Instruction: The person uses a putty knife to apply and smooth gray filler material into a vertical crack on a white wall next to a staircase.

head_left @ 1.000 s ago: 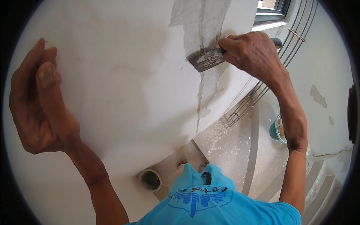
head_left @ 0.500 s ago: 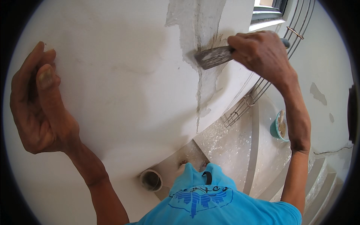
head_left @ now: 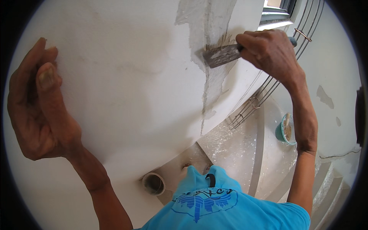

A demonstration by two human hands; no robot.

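Observation:
My right hand [head_left: 270, 53] is wrapped round the handle of a putty knife [head_left: 222, 56]. Its worn, smeared blade points left and lies at a dark vertical crack. That crack runs down a bare grey patch [head_left: 216, 78] with ragged edges, where the white coating of the wall [head_left: 119, 88] is gone. Far to the left, my left hand [head_left: 42, 111] is up by the wall with bent fingers and the thumb apart, holding nothing. Whether its fingertips press on the wall, I cannot tell.
Below stands a bucket [head_left: 163, 183]. A teal bucket [head_left: 279, 133] with a stick-like handle and brownish material sits beyond my right forearm. Tied metal rods [head_left: 264, 91] slant up past a window [head_left: 278, 16]. Steps [head_left: 322, 188] curve at lower right; white flecks litter the floor [head_left: 230, 143].
The grey patch, putty knife and right hand sit slightly farther right in the picture. The blade stays at the crack. My left hand keeps nearly the same pose.

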